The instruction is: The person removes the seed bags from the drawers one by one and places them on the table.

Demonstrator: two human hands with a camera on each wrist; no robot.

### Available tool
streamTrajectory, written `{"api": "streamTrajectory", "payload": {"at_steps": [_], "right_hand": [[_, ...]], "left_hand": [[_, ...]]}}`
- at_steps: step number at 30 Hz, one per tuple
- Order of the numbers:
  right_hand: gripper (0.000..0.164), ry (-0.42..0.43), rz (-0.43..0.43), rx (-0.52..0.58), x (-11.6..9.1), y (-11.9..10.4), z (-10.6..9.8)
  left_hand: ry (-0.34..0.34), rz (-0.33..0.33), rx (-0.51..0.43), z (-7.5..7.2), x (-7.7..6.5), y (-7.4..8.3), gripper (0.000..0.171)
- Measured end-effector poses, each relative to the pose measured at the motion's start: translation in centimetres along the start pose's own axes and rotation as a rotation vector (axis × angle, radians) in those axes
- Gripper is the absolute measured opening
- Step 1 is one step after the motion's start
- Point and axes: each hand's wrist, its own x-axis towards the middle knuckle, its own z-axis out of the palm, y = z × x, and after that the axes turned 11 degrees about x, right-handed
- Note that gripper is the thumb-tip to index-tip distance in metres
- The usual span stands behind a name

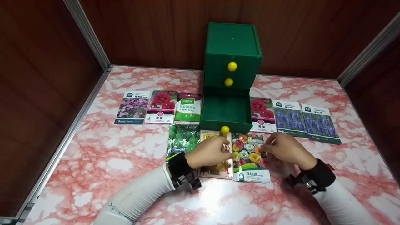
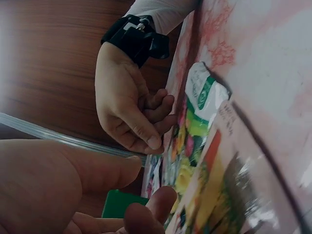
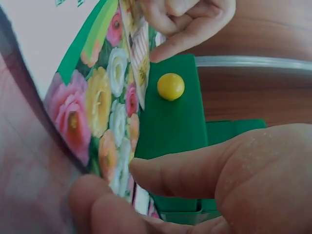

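My left hand is over a pale seed packet with yellow and red print, its thumb and fingers apart and nothing between them. At the right edge of a seed packet with mixed flowers, my right hand has its loosely bent fingertips at the printed surface. In the right wrist view the thumb lies by the packet's flowers, with a gap to the fingers. Both packets lie side by side before the green drawer box. Its lowest drawer is pulled out and bare inside.
A green-leaf packet lies left of the pale one. Left of the drawer are pink, red and impatiens packets. On its right lie a red-flower packet and two purple-flower packets. Brown panels enclose the table.
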Motion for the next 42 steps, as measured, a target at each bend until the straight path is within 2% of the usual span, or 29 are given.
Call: {"api": "streamTrajectory", "payload": {"at_steps": [3, 7, 13, 19, 21, 25, 28, 37, 42], "right_hand": [[0.029, 0.034, -0.043, -0.03, -0.3, -0.4, 0.2], [0.031, 0.074, -0.09, -0.035, -0.5, -1.1, 0.6], [0.031, 0.071, -0.174, 0.008, 0.0, -2.5, 1.7], [0.022, 0.118, -0.263, -0.022, 0.9, -4.3, 2.9], [0.019, 0.132, -0.302, -0.04, 1.3, -4.9, 3.3], [0.02, 0.156, -0.392, -0.102, 2.0, -5.7, 4.2], [0.022, 0.173, -0.444, -0.147, 2.5, -6.1, 4.9], [0.029, 0.229, -0.504, -0.259, 3.6, -6.7, 6.2], [0.037, 0.238, -0.55, -0.312, 3.8, -6.9, 6.6]], "left_hand": [[0.016, -0.003, -0.031, -1.1, -0.2, -0.1, 0.053], [0.063, -0.005, -0.087, -2.9, -0.5, -0.4, 0.051], [0.134, 0.024, -0.062, -5.1, -0.9, -1.1, 0.049], [0.174, 0.038, -0.105, -7.5, -0.7, -1.6, 0.051], [0.229, 0.052, -0.062, -8.4, -0.2, -1.7, 0.048], [0.4, 0.104, 0.161, -9.6, 1.1, -2.3, 0.042], [0.494, 0.116, 0.264, -10.3, 2.2, -3.0, 0.043], [0.604, 0.106, 0.26, -13.2, 5.1, -4.9, 0.063], [0.61, 0.091, 0.249, -14.8, 6.6, -4.9, 0.068]]}}
